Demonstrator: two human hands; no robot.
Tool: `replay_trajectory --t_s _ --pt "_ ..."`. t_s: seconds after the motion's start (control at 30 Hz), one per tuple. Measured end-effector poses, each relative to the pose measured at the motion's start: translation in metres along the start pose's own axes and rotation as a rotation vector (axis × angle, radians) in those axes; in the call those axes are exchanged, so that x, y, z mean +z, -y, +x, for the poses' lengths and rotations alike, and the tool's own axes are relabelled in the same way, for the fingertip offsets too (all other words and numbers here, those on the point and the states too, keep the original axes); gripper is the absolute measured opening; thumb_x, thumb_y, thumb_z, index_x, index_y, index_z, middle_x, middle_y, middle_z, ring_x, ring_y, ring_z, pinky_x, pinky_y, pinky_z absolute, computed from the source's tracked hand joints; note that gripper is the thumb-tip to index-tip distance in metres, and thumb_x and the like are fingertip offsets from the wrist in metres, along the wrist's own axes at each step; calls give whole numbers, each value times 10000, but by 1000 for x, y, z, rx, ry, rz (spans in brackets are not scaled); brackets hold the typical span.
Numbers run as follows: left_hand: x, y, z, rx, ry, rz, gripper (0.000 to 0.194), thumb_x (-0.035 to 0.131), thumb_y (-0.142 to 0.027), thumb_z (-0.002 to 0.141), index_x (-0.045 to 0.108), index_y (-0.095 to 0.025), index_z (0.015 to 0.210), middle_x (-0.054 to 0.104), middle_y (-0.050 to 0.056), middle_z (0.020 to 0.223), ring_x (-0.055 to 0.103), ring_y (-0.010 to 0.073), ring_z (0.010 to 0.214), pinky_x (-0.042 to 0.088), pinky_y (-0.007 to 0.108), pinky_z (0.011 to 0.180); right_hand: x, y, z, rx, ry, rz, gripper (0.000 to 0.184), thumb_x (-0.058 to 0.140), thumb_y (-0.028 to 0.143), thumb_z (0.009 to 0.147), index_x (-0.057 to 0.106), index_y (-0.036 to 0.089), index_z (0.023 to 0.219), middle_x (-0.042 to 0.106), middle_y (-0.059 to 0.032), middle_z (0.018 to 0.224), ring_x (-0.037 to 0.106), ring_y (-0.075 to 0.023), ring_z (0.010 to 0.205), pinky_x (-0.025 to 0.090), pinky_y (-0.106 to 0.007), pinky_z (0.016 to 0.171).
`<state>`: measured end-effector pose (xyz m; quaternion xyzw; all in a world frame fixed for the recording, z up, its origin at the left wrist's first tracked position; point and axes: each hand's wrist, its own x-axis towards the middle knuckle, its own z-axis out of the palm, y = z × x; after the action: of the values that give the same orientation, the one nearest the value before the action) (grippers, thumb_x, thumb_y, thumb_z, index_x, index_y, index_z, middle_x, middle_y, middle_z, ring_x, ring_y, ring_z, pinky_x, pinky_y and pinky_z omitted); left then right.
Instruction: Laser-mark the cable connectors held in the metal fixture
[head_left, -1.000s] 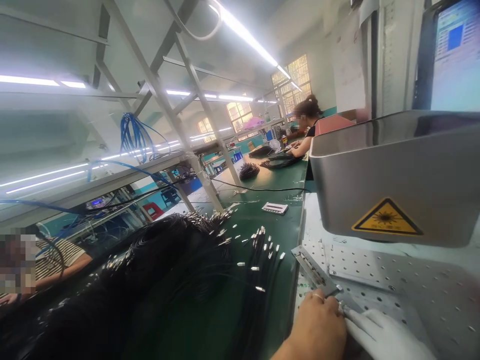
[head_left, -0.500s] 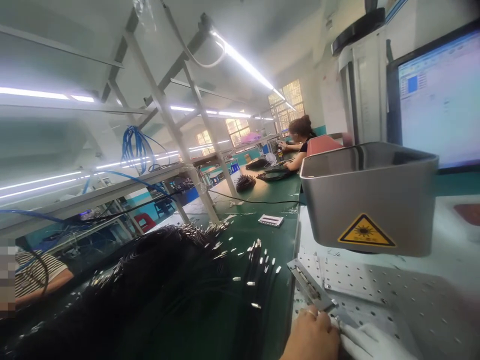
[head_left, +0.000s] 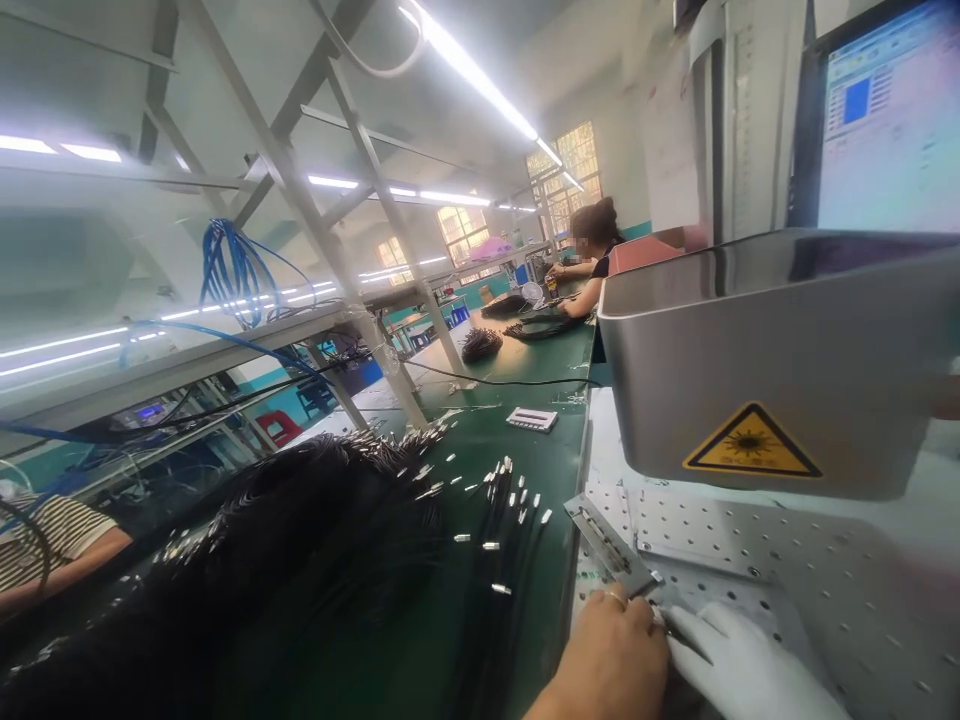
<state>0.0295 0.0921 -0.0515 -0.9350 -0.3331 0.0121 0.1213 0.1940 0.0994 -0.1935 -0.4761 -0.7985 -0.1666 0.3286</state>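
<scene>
My bare left hand (head_left: 619,655) is curled, knuckles up, at the near end of a narrow metal jig (head_left: 611,545) on the perforated plate (head_left: 810,600). What its fingers pinch is hidden. My right hand (head_left: 739,665), in a white glove, lies beside it with fingers stretched toward the left hand's fingertips. A grey laser head (head_left: 772,350) with a yellow warning triangle hangs just above the plate. A large pile of black cables (head_left: 300,560) with metal tips covers the green table (head_left: 540,460) to the left.
A monitor (head_left: 885,120) glows behind the laser head. A small white tray (head_left: 532,419) lies on the green table farther off. One seated person (head_left: 589,265) works at the far end, and another person's striped sleeve (head_left: 45,535) shows at left. Metal racking and blue wires stand overhead.
The view has swung about, tilting up and back down. Both hands stay together at the jig's near end; nothing was picked up or released.
</scene>
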Motion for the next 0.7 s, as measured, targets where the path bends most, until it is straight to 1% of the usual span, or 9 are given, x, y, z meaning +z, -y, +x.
replay_trajectory --t_s 0.1,0.17,0.23,0.3,0.4,0.47,0.53,0.63,0.7 --pt "-2 4 -4 -25 66 -165 149 681 -221 744 654 -125 854 666 76 795 625 213 753 489 307 740 -14 -1 11 -50 -30 -85 251 523 103 753 691 274 828 683 -28 791 640 -219 707 515 -335 605" --pt "-2 6 -8 -109 77 -326 188 665 -163 705 663 -151 892 683 70 875 638 209 821 488 306 837 -23 -2 19 -134 -51 -72 248 528 95 760 683 284 802 710 3 854 650 -196 732 513 -313 638" --pt "-2 6 -11 -275 43 -486 260 580 -76 721 661 -184 943 693 62 962 644 207 909 485 299 861 -29 -2 26 -169 -65 -63 261 522 95 775 690 292 811 719 18 877 656 -172 745 520 -289 670" --pt "-6 4 -15 -466 0 -635 381 506 -22 741 627 -189 1062 696 65 1000 646 204 937 490 292 828 -33 -2 32 -153 -68 -58 273 512 112 788 706 296 843 716 18 840 658 -154 719 530 -263 649" --pt "-16 1 -21 -676 -26 -746 402 515 -13 736 604 -153 1103 698 83 963 647 217 901 476 306 793 -36 -2 36 -144 -72 -34 305 490 100 806 719 294 859 713 15 829 655 -137 702 527 -231 621" --pt "-20 0 -24 -722 -12 -752 314 521 -10 727 651 -145 979 696 73 891 641 214 848 456 292 747 -36 -3 36 -175 -78 -7 347 474 59 799 721 294 864 719 14 874 661 -146 780 527 -240 683" --pt "-21 0 -26 -734 -1 -755 299 496 16 714 674 -145 894 684 45 805 624 184 772 426 259 687 -35 -4 35 -199 -79 18 355 472 41 794 720 284 869 721 11 908 657 -155 826 520 -250 714" --pt "-19 -1 -26 -740 -3 -744 356 456 44 704 681 -147 902 668 12 751 604 149 719 385 232 644 -35 -8 33 -211 -71 61 345 472 32 785 716 267 848 721 6 894 650 -158 789 508 -252 683" --pt "-18 -1 -24 -730 -4 -722 347 445 28 725 683 -154 900 678 11 766 609 147 733 374 233 643 -38 -9 33 -231 -40 113 361 487 39 769 722 273 913 721 0 945 652 -176 852 514 -274 738"
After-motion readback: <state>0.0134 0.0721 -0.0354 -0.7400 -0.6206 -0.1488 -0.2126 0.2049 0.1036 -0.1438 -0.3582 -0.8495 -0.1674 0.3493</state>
